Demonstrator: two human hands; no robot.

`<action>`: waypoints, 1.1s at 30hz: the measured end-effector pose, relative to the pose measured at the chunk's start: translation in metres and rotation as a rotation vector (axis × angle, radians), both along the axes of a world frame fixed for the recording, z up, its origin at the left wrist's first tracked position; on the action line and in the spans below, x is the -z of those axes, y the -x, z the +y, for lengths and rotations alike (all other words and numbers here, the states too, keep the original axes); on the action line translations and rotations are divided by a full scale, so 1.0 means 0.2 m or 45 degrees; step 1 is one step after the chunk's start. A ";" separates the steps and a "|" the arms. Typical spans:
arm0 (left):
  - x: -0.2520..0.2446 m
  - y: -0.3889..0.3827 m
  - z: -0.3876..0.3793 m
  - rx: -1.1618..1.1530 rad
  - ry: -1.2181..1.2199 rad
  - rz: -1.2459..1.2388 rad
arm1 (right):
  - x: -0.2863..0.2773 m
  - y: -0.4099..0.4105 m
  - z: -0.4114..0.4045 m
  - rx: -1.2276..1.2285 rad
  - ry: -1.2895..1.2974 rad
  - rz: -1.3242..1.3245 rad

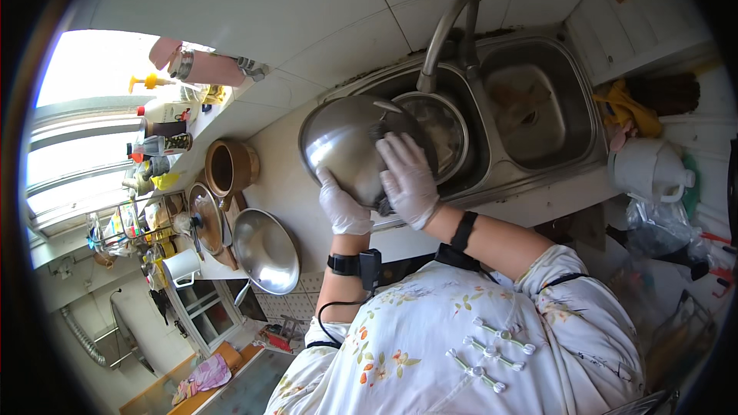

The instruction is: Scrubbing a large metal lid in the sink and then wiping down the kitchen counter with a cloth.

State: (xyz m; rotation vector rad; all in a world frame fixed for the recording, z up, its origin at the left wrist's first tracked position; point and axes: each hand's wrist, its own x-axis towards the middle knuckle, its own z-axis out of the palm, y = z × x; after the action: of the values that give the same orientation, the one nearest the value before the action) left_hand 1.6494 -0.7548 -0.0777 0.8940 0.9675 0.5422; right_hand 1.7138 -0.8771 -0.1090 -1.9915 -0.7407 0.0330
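A large, shiny metal bowl or wok (346, 132) is tilted over the left edge of the sink, its smooth outer side facing up. My left hand (346, 204), in a thin translucent glove, grips its near rim. My right hand (409, 181), gloved too, lies on its surface with the fingers spread, next to a dark scrubbing pad (383, 206) that the hand partly covers. Behind it, a round metal basin (461, 127) holding cloudy water sits in the left sink basin, below the curved faucet (427, 78).
The right sink basin (568, 121) holds shallow water with bits in it. A frying pan (265, 248), a brown clay pot (252, 167) and a glass lid (204, 219) stand on the left. Right of the sink are a white plastic jug (646, 167) and a yellow cloth (631, 109).
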 end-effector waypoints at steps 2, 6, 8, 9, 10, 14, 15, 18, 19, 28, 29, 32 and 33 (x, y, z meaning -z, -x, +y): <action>0.04 0.00 -0.05 0.027 -0.006 0.021 | -0.10 -0.02 0.07 -0.092 0.099 -0.179; 0.04 0.02 -0.13 0.081 -0.066 0.178 | -0.11 -0.30 0.26 -0.083 0.004 0.102; 0.00 -0.01 -0.18 0.189 -0.156 0.303 | 0.03 -0.35 0.25 0.165 0.099 0.348; 0.03 -0.01 -0.17 0.190 -0.160 0.299 | 0.11 -0.33 0.25 0.263 0.069 0.367; 0.09 0.02 -0.13 0.140 -0.195 0.214 | 0.05 -0.24 0.23 0.162 0.035 0.256; 0.12 0.04 0.05 0.154 -0.117 0.171 | -0.05 0.07 0.02 -0.196 0.073 0.049; 0.08 -0.01 0.06 0.020 0.123 0.042 | -0.04 0.09 -0.04 -0.246 0.141 0.009; 0.02 -0.02 0.09 -0.005 0.167 -0.118 | 0.19 0.04 -0.06 0.087 -0.107 0.038; -0.02 -0.01 0.07 -0.060 0.148 -0.092 | 0.22 -0.03 -0.05 0.204 -0.210 0.054; -0.02 0.03 0.10 0.021 0.247 -0.122 | -0.01 -0.07 0.06 0.020 0.032 0.059; 0.00 0.02 0.10 0.025 0.249 -0.125 | 0.00 -0.03 0.06 0.017 0.066 0.053; 0.01 -0.03 0.05 0.046 0.179 -0.024 | 0.00 -0.02 0.09 -0.105 0.105 -0.109; 0.07 0.00 0.07 0.120 0.210 -0.009 | -0.02 -0.02 0.12 -0.166 0.113 -0.208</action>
State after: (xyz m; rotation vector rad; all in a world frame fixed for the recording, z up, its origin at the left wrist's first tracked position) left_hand 1.6485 -0.7416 -0.0919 0.7845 0.9449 0.3794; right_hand 1.7172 -0.8530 -0.1056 -2.0444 -0.9893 -0.0205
